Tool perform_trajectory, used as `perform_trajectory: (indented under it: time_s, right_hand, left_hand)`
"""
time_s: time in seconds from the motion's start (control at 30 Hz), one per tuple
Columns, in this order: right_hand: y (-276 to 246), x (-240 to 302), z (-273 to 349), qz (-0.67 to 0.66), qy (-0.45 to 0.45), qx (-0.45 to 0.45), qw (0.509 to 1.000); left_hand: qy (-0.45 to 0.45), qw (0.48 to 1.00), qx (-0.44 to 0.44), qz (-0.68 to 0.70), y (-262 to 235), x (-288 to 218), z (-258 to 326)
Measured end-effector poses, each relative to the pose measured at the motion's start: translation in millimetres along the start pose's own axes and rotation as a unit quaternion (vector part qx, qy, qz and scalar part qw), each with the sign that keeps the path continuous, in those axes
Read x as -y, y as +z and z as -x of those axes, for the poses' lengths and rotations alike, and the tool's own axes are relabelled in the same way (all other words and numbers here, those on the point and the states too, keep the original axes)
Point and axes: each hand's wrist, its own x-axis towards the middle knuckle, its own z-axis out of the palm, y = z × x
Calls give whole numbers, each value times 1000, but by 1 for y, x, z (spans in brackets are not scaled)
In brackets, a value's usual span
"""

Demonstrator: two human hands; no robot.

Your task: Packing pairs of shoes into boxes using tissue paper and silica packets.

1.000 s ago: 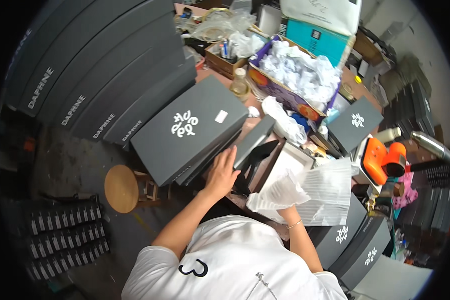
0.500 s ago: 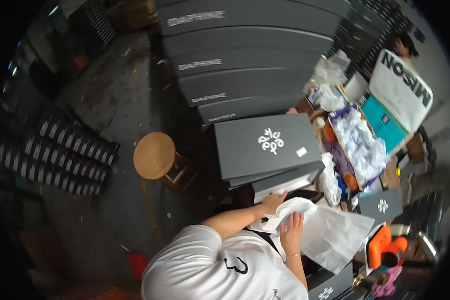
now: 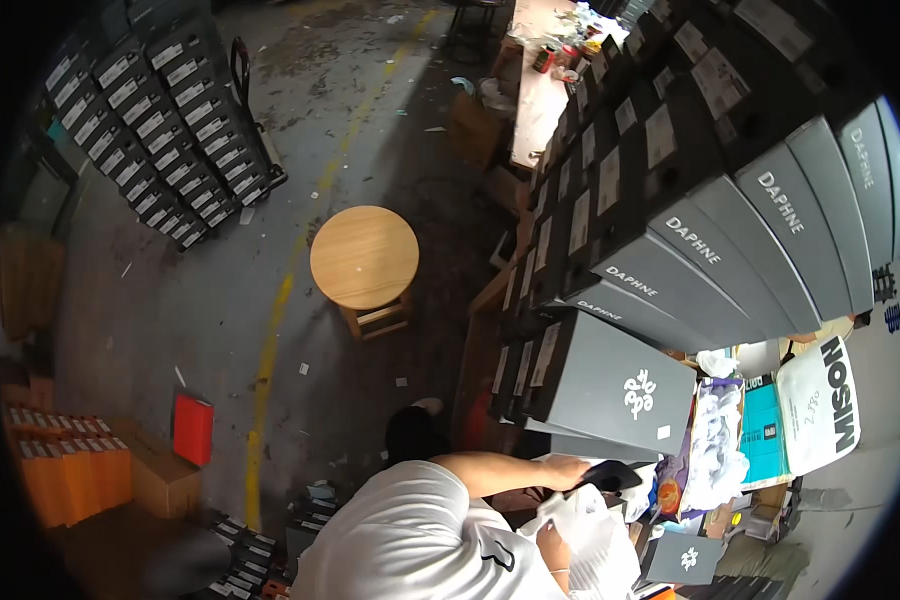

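Observation:
My left hand [image 3: 567, 472] reaches in from the lower middle and grips a black shoe [image 3: 615, 477] at its near end, beside the dark shoe boxes. Closer to my body, my right hand [image 3: 553, 548] is wrapped in a thin white wrapping sheet [image 3: 595, 540] and holds it bunched up. The sheet partly hides the right fingers. Just beyond the left hand lies a dark grey shoe box [image 3: 600, 375] with a white design on its lid.
Tall stacks of grey shoe boxes [image 3: 710, 250] rise at the right. Crumpled white paper [image 3: 718, 430] fills a carton beside a teal box [image 3: 760, 430]. A round wooden stool [image 3: 364, 257] stands on the floor, with a red box [image 3: 192, 430] at lower left.
My view has swung left, so the stool and floor show more. My left hand has left the white sheet and now has the black shoe. The sheet is more bunched around my right hand.

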Motion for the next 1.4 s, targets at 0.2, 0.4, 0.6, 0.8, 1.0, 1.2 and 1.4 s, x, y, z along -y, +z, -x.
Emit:
perform_trajectory:
  time_s: [0.2,0.4,0.6,0.8,1.0,1.2,1.4]
  right_hand:
    - [3,-2,-28,62,65,120,989]
    - [6,-15,-12,58,49,58,995]
    - [-5,-21,10,-99,47,-173,979]
    - [-20,-24,97,-255,200,-279,904]
    - [-21,-36,109,-332,359,-242,838]
    - [-31,-31,125,-210,394,-243,861]
    - [-32,-117,122,-280,500,-275,772]
  left_hand:
    - [135,985,11,108,-58,-85,37]
    - [193,927,39,320,23,-50,37]
    - [-203,927,154,277,-25,-37,72]
    - [-117,984,132,2,4,42,17]
    - [-61,972,188,-129,-16,11,0]
    - [293,922,213,-136,13,-93,48]
    - [373,723,324,-482,120,-62,21]
